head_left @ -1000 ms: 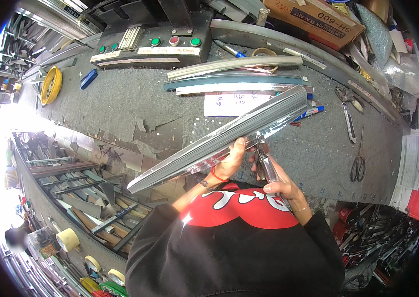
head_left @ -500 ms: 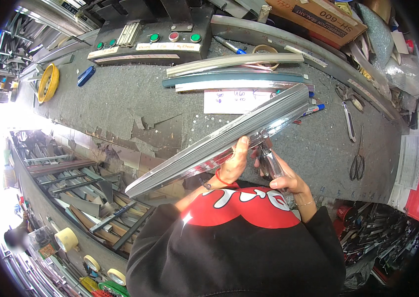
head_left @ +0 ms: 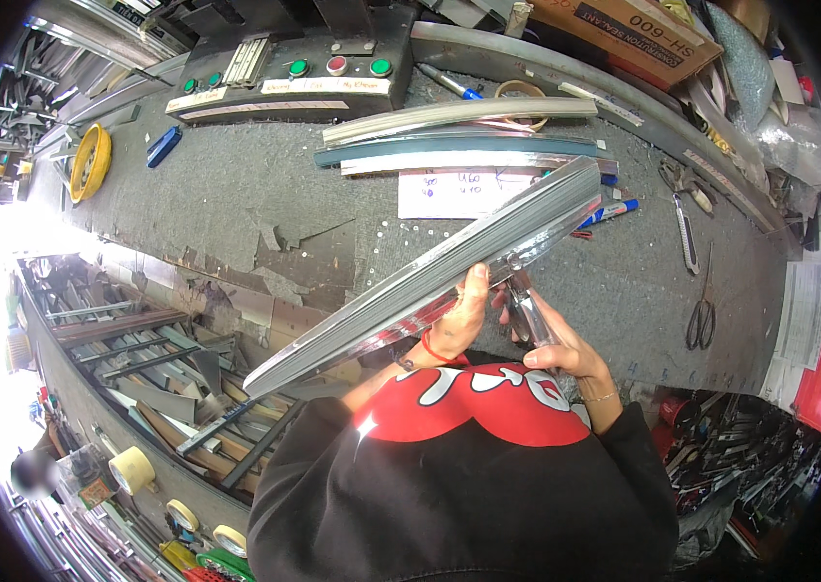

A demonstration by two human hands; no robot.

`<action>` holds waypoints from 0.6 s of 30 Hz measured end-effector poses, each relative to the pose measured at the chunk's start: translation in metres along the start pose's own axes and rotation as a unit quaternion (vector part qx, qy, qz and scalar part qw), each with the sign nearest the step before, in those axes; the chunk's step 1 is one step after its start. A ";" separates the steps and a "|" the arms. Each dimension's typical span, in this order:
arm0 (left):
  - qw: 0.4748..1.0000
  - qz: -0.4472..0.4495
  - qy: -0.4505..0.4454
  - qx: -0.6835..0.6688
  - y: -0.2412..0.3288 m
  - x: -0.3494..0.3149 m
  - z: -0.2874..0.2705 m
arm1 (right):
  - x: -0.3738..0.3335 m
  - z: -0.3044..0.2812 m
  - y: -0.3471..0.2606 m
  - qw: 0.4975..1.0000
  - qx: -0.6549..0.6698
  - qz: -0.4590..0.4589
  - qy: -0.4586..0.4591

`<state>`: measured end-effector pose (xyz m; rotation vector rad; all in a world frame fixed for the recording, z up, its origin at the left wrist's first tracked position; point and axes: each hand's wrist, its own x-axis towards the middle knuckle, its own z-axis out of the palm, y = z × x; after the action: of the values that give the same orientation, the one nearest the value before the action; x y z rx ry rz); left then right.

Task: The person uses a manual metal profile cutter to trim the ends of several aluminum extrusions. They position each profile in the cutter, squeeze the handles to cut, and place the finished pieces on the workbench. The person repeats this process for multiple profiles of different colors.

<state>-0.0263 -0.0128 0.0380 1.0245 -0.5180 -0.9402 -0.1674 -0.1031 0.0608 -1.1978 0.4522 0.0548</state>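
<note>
A long bundle of thin grey strips (head_left: 430, 267), wrapped in clear film, slants across the bench's front, its right end raised toward the back. My left hand (head_left: 464, 320) grips it from below near the middle, thumb up along its side. In my right hand (head_left: 571, 354) is a shiny metal plier-like hand tool (head_left: 529, 315), fingers wrapped round its handles. The tool's head meets the lower edge of the bundle just right of my left thumb; whether it bites into the film cannot be made out.
Behind the bundle lie long strips (head_left: 459, 118) and a white paper (head_left: 430, 199). Scissors (head_left: 702, 315) and a cutter knife (head_left: 687, 242) lie right. A yellow tape roll (head_left: 90, 163) stands left, near a control box (head_left: 284, 97). A rack of offcuts (head_left: 168, 378) is front left.
The tool and my right hand have shifted very slightly against the bundle, and the view has moved a touch. Both hands keep their grip.
</note>
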 end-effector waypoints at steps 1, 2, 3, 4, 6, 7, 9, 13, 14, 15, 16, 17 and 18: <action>1.000 -0.005 0.004 -0.001 -0.002 0.000 -0.001 | 0.000 0.000 -0.001 1.000 -0.007 -0.007 0.000; 1.000 -0.008 0.014 0.006 -0.004 0.000 -0.002 | 0.001 0.000 -0.001 1.000 -0.011 -0.005 0.004; 1.000 -0.011 0.024 0.012 -0.006 -0.001 -0.004 | 0.001 0.001 -0.001 1.000 -0.015 -0.011 0.008; 0.999 -0.006 0.029 0.033 -0.009 -0.001 -0.005 | 0.002 0.001 -0.001 0.999 -0.022 -0.020 0.012; 0.996 0.012 0.044 0.082 -0.015 -0.001 -0.008 | 0.002 0.001 0.000 1.000 -0.021 -0.013 0.015; 0.996 0.005 0.044 0.074 -0.017 -0.001 -0.010 | 0.002 0.001 0.001 1.000 -0.023 -0.010 0.015; 0.995 0.020 0.056 0.081 -0.021 -0.001 -0.011 | 0.002 0.001 0.002 0.999 -0.026 -0.015 0.017; 0.995 -0.015 0.050 0.086 -0.022 -0.004 -0.013 | 0.002 0.002 0.005 0.999 -0.031 -0.018 0.031; 0.995 -0.034 0.035 0.085 -0.021 -0.004 -0.014 | 0.003 0.003 0.005 0.999 -0.023 -0.015 0.029; 0.996 -0.028 0.017 0.079 -0.019 -0.004 -0.015 | 0.003 0.004 0.005 0.999 -0.015 -0.012 0.028; 0.994 -0.050 0.022 0.092 -0.018 -0.004 -0.016 | 0.003 0.005 0.005 0.999 -0.012 0.000 0.030; 0.993 -0.048 0.025 0.100 -0.017 -0.004 -0.016 | 0.003 0.005 0.004 0.999 -0.013 -0.010 0.033; 0.993 -0.046 0.028 0.109 -0.016 -0.003 -0.016 | 0.003 0.006 0.004 0.999 -0.017 -0.010 0.040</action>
<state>-0.0230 -0.0056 0.0166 1.2773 -0.5394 -0.9479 -0.1635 -0.0964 0.0576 -1.2417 0.5105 -0.0028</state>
